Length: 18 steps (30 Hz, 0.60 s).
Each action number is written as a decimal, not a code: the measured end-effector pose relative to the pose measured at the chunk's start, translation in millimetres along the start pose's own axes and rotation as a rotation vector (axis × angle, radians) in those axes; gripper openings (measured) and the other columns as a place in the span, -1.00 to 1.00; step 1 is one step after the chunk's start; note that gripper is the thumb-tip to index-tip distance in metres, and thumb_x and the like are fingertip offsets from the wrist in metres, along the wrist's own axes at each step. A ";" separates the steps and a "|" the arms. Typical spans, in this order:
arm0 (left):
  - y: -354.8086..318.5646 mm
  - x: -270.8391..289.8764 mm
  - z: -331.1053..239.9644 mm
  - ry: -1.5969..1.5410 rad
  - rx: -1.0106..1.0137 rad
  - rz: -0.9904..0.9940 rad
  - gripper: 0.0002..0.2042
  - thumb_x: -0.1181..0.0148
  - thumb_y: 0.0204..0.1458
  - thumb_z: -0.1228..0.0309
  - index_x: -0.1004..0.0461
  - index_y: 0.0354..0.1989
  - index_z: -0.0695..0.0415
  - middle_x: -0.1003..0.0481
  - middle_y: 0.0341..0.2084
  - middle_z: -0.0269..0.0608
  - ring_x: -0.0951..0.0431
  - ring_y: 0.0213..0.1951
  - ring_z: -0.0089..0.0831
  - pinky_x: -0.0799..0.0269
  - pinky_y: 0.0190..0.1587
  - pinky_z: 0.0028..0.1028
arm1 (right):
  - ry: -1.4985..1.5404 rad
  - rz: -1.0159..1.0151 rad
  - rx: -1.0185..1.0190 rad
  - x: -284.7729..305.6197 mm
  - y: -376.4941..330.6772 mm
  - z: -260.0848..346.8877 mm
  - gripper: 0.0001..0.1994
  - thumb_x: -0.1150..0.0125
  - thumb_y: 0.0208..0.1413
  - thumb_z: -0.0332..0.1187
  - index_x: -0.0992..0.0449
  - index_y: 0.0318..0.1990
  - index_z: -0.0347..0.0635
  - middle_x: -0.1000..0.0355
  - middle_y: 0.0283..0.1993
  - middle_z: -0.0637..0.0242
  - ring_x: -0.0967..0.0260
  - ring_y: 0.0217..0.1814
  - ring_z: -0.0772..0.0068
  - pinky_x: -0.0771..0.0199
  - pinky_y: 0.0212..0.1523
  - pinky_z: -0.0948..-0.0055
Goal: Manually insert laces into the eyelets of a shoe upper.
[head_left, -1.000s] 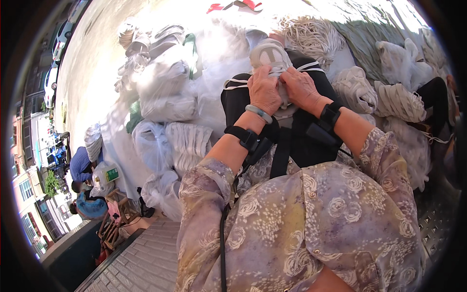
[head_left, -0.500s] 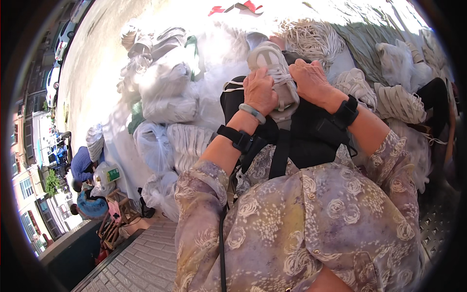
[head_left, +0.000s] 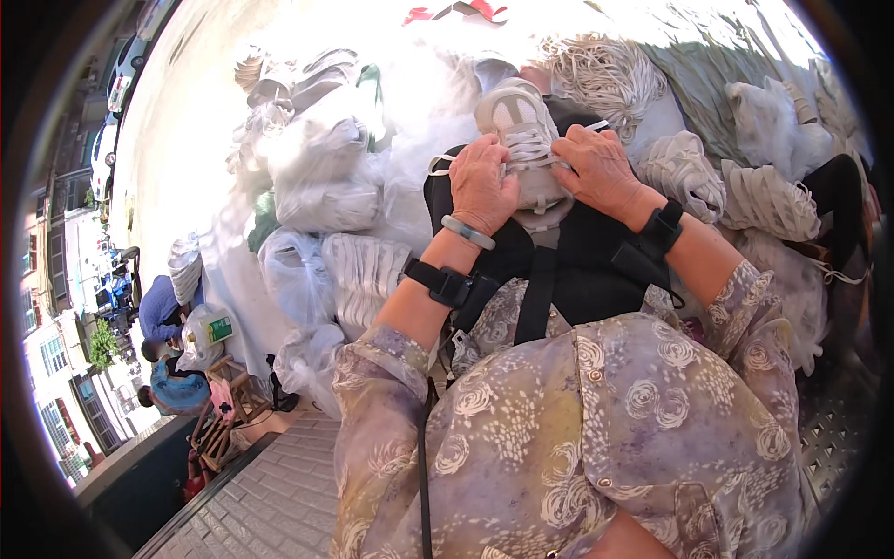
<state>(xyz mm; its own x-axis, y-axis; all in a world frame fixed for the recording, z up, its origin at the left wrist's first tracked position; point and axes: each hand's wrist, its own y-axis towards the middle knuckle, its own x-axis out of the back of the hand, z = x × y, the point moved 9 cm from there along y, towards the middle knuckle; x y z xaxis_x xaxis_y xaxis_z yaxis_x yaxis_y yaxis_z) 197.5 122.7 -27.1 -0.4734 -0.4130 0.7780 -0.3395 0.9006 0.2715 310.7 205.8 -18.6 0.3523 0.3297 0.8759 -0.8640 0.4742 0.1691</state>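
Note:
A pale beige sneaker (head_left: 507, 110) rests on my black-clad lap, its toe pointing away from me. White shoelaces (head_left: 529, 147) cross its tongue in several rows. My left hand (head_left: 484, 184) is closed at the left edge of the lacing, the lace pinched in its fingers, and a loose lace end sticks out to its left. On the right edge, my right hand (head_left: 596, 175) has its fingers bent and pinched on the lace too. A white lace end shows just beyond its knuckles. The fingertips are partly hidden.
A heap of loose pale laces (head_left: 610, 84) lies beyond the shoe. Bundled pale shoes (head_left: 765, 200) sit at my right. Clear plastic bags (head_left: 296, 275) and a row of shoes (head_left: 365, 278) lie at my left. Two people (head_left: 175, 387) are farther left, near a wooden chair (head_left: 226, 410).
My left hand has turned and drawn slightly left and down along the lacing. My right hand has moved in lower on the sneaker's right edge. The sneaker stays on my lap.

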 end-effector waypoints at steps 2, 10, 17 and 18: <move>-0.9 3.8 10.9 -0.066 0.065 -0.016 -0.84 -0.06 -0.31 0.48 -0.40 -0.45 0.16 -0.41 -0.17 -0.09 -0.35 -0.07 -0.12 -0.18 -0.01 -0.20 | -0.107 0.024 0.057 -8.2 5.4 8.7 -0.90 -0.07 -0.10 -0.36 -0.37 -0.43 -0.15 -0.29 -0.41 0.24 -0.31 -0.30 0.23 -0.14 -0.26 0.28; 6.3 -3.5 16.5 0.026 0.061 -0.011 -0.84 -0.11 -0.25 0.44 -0.41 -0.43 0.17 -0.46 -0.30 -0.14 -0.42 -0.21 -0.17 -0.29 -0.13 -0.31 | -0.146 0.213 -0.003 -3.8 -13.8 -9.4 -0.94 -0.10 -0.13 -0.41 -0.40 -0.49 -0.18 -0.34 -0.45 0.20 -0.33 -0.33 0.19 -0.12 -0.25 0.25; 16.2 -17.6 -1.8 0.101 -0.023 -0.017 -0.88 -0.05 -0.30 0.46 -0.37 -0.50 0.16 -0.39 -0.42 -0.16 -0.39 -0.26 -0.15 -0.26 -0.18 -0.25 | -0.357 0.235 -0.300 56.6 -143.9 -132.8 -0.93 -0.11 -0.11 -0.44 -0.40 -0.48 -0.23 -0.32 -0.44 0.17 -0.33 -0.33 0.09 -0.16 -0.27 0.21; 16.6 -23.7 2.3 0.099 0.014 0.040 -0.83 -0.07 -0.31 0.47 -0.40 -0.45 0.15 -0.38 -0.37 -0.14 -0.38 -0.21 -0.16 -0.22 -0.11 -0.24 | -0.357 0.237 -0.300 56.4 -145.4 -134.3 -0.93 -0.11 -0.11 -0.44 -0.40 -0.48 -0.23 -0.32 -0.44 0.17 -0.33 -0.33 0.09 -0.16 -0.27 0.21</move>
<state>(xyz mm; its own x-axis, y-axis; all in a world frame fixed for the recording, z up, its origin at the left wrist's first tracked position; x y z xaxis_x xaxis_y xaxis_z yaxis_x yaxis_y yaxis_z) 201.2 147.2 -42.3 -0.4043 -0.3611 0.8403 -0.3340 0.9136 0.2319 504.5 265.1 -54.5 -0.0296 0.1824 0.9828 -0.7457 0.6507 -0.1433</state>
